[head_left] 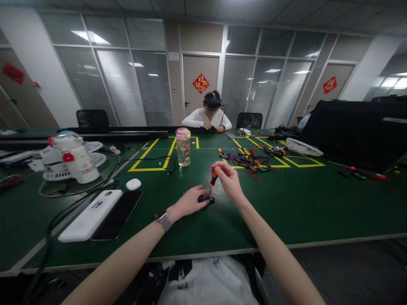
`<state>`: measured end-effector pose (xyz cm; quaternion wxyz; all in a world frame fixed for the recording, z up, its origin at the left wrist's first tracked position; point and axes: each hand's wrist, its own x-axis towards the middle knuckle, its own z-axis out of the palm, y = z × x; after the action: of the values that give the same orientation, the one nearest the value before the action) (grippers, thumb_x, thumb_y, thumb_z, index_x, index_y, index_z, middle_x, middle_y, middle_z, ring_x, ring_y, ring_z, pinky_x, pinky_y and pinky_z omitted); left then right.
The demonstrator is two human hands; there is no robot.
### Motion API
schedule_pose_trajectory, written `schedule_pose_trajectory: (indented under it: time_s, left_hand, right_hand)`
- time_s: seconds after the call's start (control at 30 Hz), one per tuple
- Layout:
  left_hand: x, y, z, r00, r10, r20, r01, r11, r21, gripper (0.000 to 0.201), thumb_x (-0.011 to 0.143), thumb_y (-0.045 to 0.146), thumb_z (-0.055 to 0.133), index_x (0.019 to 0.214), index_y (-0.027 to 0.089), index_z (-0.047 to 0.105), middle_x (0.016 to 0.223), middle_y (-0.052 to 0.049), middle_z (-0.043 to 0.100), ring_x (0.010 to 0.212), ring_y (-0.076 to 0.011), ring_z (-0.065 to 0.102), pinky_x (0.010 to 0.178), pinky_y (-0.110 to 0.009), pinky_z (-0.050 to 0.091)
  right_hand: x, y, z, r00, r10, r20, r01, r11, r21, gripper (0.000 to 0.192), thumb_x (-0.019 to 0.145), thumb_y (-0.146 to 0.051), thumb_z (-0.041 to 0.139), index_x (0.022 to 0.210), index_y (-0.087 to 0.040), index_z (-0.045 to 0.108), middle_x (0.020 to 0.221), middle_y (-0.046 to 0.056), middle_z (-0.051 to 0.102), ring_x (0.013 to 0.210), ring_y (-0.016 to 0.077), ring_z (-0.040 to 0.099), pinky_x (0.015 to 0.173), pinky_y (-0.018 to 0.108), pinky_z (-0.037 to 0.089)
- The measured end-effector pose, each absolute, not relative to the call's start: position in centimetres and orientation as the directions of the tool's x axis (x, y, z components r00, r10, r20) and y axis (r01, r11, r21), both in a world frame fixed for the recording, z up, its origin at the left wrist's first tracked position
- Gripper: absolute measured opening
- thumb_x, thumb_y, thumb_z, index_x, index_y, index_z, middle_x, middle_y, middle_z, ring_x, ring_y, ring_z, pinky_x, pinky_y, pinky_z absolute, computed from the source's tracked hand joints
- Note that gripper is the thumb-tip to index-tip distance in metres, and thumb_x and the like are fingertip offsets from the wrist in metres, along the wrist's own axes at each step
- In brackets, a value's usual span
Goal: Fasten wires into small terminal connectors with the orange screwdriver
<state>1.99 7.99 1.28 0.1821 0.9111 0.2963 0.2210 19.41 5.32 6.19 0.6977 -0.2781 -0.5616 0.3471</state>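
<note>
My right hand (226,178) is closed around the top of an orange and black screwdriver (215,176), which points down. Below it lies a small circuit board with wires (210,199) on the green table. My left hand (192,199) presses its fingers against the board's left side and keeps it on the tabletop. The screwdriver's tip reaches down near the board, but whether it touches a screw is too small to tell. A few thin red wires rise beside the tip. On my left wrist sits a watch (163,219).
A tangle of wired boards (251,157) lies beyond my right hand. A pink-lidded bottle (183,148) stands ahead. To the left are a white power bank (92,216), a black phone (117,215), a small white case (133,184) and a white jug (78,159). Across the table sits a person (203,116).
</note>
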Motion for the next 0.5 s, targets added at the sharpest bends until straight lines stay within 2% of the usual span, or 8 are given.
schedule_pose_trajectory:
  time_s: [0.13,0.23,0.37,0.5]
  left_hand:
    - [1.95,7.99,1.29,0.728,0.622,0.289,0.456,-0.754,0.473,0.015,0.092,0.029,0.063,0.099,0.018,0.071,0.103,-0.006,0.064,0.09,-0.0197,0.065,0.084,-0.03,0.052]
    - [1.93,7.94,1.36,0.723,0.63,0.282,0.469,-0.748,0.469,0.015,0.093,0.029,0.063,0.098,0.018,0.071,0.102,-0.006,0.063,0.089,-0.0197,0.064,0.083,-0.03,0.052]
    - [1.92,7.98,1.26,0.728,0.621,0.29,0.46,-0.757,0.464,0.016,0.093,0.029,0.062,0.099,0.018,0.072,0.101,-0.007,0.063,0.09,-0.0199,0.064,0.085,-0.031,0.052]
    - [1.93,8.12,0.93,0.715,0.628,0.307,0.467,-0.756,0.459,0.017,0.093,0.03,0.063,0.101,0.019,0.073,0.103,-0.006,0.063,0.093,-0.0202,0.063,0.088,-0.032,0.051]
  right_hand:
    - [19.6,5.18,6.25,0.102,0.799,0.592,-0.109,0.6,-0.792,0.018,0.083,-0.039,0.075,0.094,-0.025,0.076,0.089,0.002,0.068,0.079,0.0153,0.06,0.072,0.027,0.048]
    - [19.65,5.13,6.35,0.086,0.809,0.581,-0.125,0.588,-0.799,0.022,0.086,-0.041,0.071,0.101,-0.025,0.075,0.088,0.002,0.07,0.08,0.0166,0.062,0.073,0.028,0.049]
    - [19.55,5.27,6.19,0.08,0.799,0.596,-0.172,0.6,-0.781,0.019,0.089,-0.041,0.068,0.098,-0.026,0.073,0.09,0.003,0.071,0.087,0.0177,0.064,0.078,0.029,0.05]
    - [19.54,5.44,5.89,0.11,0.789,0.604,-0.125,0.614,-0.779,0.017,0.084,-0.042,0.073,0.091,-0.026,0.074,0.092,0.003,0.069,0.088,0.0181,0.063,0.079,0.03,0.051]
